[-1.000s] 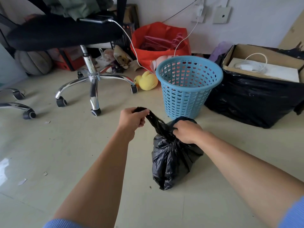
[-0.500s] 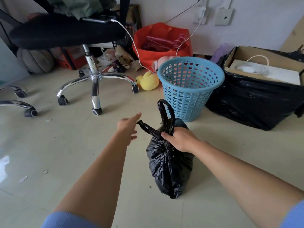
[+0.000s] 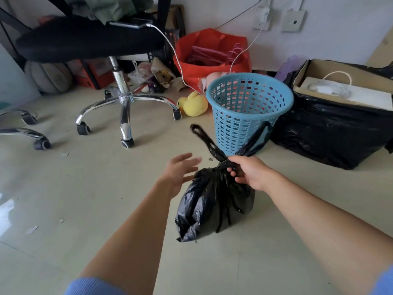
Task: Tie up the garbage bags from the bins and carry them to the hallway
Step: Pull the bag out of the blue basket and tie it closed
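Note:
A small black garbage bag (image 3: 212, 205) stands on the pale floor in front of me, its neck gathered. My right hand (image 3: 248, 173) grips that neck, fingers curled round it. Two handle strips stick up from the neck, one to the upper left and one to the upper right. My left hand (image 3: 180, 169) hovers just left of the bag with fingers spread, holding nothing, slightly blurred. Behind the bag stands the blue perforated bin (image 3: 246, 111), with no liner in it.
An office chair (image 3: 123, 103) on a chrome wheeled base stands at the left. A yellow plush duck (image 3: 194, 104), a red bag (image 3: 210, 56) and a big black bag holding a cardboard box (image 3: 338, 124) line the wall. Charging cables hang from wall sockets.
My left hand let go of the bag's handle strip and opened. My right hand keeps hold of the neck, and the two strips now spring up apart.

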